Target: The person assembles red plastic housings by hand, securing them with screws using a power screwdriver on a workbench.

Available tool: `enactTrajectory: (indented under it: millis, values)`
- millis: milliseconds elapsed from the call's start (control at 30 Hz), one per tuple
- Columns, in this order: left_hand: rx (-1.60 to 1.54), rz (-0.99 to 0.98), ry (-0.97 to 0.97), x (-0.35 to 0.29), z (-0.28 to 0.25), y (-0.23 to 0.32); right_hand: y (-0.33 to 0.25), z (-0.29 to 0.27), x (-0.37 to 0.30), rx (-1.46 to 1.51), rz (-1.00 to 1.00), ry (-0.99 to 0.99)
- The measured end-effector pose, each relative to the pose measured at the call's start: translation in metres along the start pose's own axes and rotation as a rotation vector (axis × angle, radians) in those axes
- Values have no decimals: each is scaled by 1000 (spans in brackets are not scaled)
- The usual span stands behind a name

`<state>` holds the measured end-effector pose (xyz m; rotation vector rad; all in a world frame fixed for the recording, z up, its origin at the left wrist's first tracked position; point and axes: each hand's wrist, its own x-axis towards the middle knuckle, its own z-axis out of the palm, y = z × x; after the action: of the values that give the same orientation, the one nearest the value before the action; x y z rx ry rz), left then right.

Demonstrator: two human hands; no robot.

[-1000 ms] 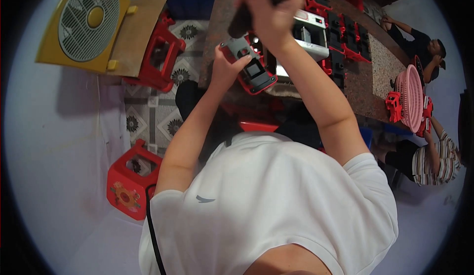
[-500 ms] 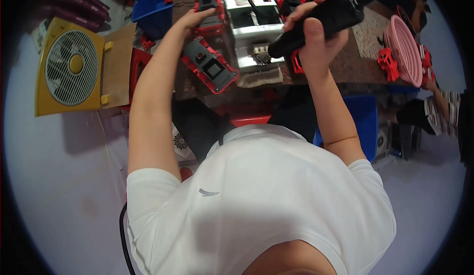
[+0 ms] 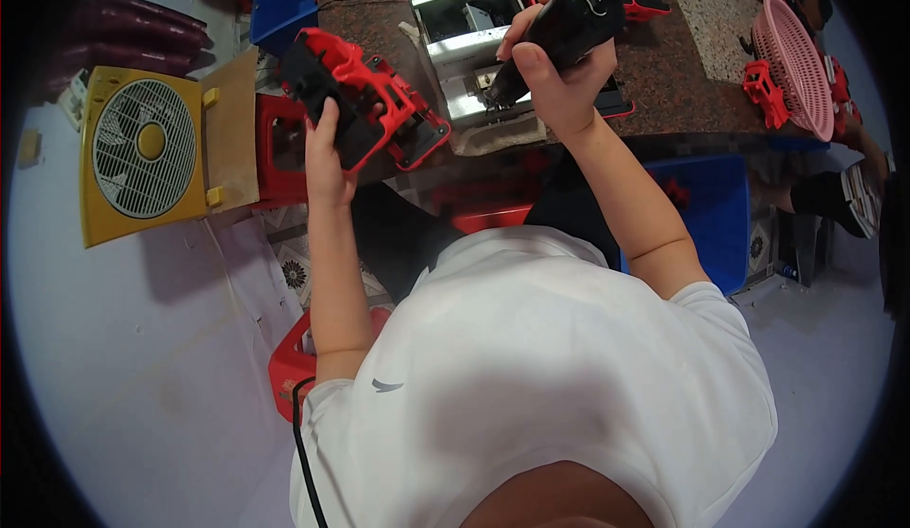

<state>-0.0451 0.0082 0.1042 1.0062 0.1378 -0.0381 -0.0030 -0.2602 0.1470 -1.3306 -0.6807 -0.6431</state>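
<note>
My left hand grips a black-and-red plastic housing, tilted up at the table's left front edge. A second black-and-red housing lies partly hidden behind it. In my right hand is a black electric screwdriver, fingers wrapped round its body. Its lower end points down at the front of a silver metal box, which looks like a screw feeder. Whether the tip touches the box I cannot tell. A greyish pad lies at the box's front.
Several more red-and-black parts are on the brown speckled table behind the screwdriver. At right stand a pink basket and a red part. Blue bins flank the table. A yellow fan is left; another person's arm shows right.
My left hand has taken hold of a housing and brought it up and nearer, to the left front. My right hand has moved slightly left, with the screwdriver now pointing more steeply down.
</note>
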Motion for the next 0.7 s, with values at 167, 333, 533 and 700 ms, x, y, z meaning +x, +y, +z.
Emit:
enactTrajectory:
  millis: [167,333,533,700]
  values:
    - [86,76,31,83,4,-1,1,4,-3,44,8,-3]
    - [67,279,88,136,0,13,7,6,3,9,-57,-5]
    - [-24,224,247,34,-36,8,5,8,-3,77,0,22]
    - [-19,106,344,3,-48,-73,12,12,2,-137,5,-13]
